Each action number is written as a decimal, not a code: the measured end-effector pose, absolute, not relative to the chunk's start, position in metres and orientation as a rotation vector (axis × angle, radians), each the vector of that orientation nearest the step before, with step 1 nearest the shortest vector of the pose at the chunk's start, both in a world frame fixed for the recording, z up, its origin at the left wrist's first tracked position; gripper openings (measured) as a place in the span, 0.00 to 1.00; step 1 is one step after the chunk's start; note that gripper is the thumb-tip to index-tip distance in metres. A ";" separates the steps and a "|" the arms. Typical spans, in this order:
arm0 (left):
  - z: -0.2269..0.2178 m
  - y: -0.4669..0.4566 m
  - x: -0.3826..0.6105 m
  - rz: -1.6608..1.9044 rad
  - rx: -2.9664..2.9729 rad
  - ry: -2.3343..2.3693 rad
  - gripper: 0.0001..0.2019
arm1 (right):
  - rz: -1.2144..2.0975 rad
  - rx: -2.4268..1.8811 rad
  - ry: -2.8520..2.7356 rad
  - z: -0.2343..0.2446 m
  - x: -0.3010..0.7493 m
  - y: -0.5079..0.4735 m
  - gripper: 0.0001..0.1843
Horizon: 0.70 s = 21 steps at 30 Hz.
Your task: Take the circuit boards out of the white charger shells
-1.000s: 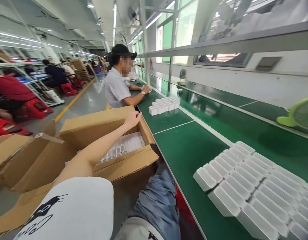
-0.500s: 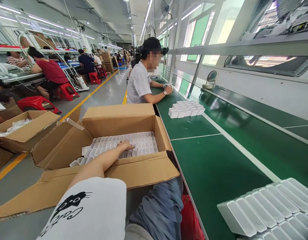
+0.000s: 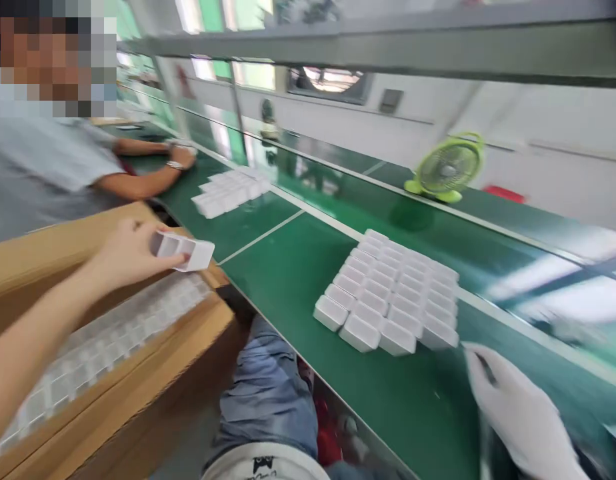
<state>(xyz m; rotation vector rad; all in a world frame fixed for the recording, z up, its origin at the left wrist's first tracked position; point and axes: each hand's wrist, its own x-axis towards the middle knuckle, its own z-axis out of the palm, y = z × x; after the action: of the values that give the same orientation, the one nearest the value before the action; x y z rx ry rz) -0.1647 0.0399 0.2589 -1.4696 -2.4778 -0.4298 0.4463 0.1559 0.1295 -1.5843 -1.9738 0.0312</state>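
Note:
My bare left hand [image 3: 131,250] is closed around a short row of small white plastic boxes [image 3: 198,255], held above the open carton at the left. Inside the carton [image 3: 178,347], rows of similar translucent white boxes [image 3: 95,353] fill the visible space. My right hand [image 3: 513,403], in a white glove, is at the lower right over the green bench. It is just beyond the near right corner of a block of white boxes [image 3: 388,290] set out in rows. Motion blur hides whether its fingers grip anything.
A co-worker [image 3: 43,160] sits at the far left with hands on the green bench [image 3: 288,267]. Another group of white boxes [image 3: 233,190] lies before that person. A green fan [image 3: 445,167] stands at the back, below an overhead rail [image 3: 388,50].
My view has swung right. My left hand, earlier down among the boxes in the carton, is now raised above them with boxes in its grip. My gloved right hand has come into view.

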 end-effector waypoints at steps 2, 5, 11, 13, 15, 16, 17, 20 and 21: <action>0.279 0.074 -0.106 -0.676 -1.885 -2.024 0.38 | 0.003 -1.755 -1.988 0.128 0.453 0.146 0.13; 0.293 0.089 0.015 -0.659 -2.620 -1.282 0.38 | -0.093 -1.732 -1.949 0.128 0.446 0.147 0.17; 0.247 0.106 0.202 0.274 -3.194 -0.375 0.33 | -0.225 -1.618 -2.042 0.128 0.437 0.149 0.16; 0.233 0.124 0.221 0.362 -3.215 -0.399 0.32 | -0.270 -1.616 -2.029 0.129 0.440 0.149 0.15; 0.226 0.141 0.225 0.373 -3.229 -0.488 0.32 | -0.313 -1.621 -2.010 0.131 0.442 0.149 0.14; 0.226 0.147 0.225 0.363 -3.223 -0.533 0.33 | -0.330 -1.622 -2.002 0.133 0.443 0.149 0.14; 0.226 0.150 0.223 0.340 -3.206 -0.564 0.35 | -0.343 -1.623 -1.997 0.134 0.444 0.149 0.13; 0.230 0.137 0.217 0.174 -3.093 -0.633 0.32 | -0.356 -1.622 -1.997 0.139 0.442 0.147 0.13; 0.231 0.128 0.215 0.118 -3.070 -0.662 0.28 | -0.353 -1.620 -2.005 0.140 0.442 0.146 0.13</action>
<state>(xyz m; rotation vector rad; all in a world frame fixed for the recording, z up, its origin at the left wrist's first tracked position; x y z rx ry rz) 0.2152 0.1284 0.2309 -3.0697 -0.6617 0.1185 0.4416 0.1460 0.1399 -1.6198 -2.0046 -0.3528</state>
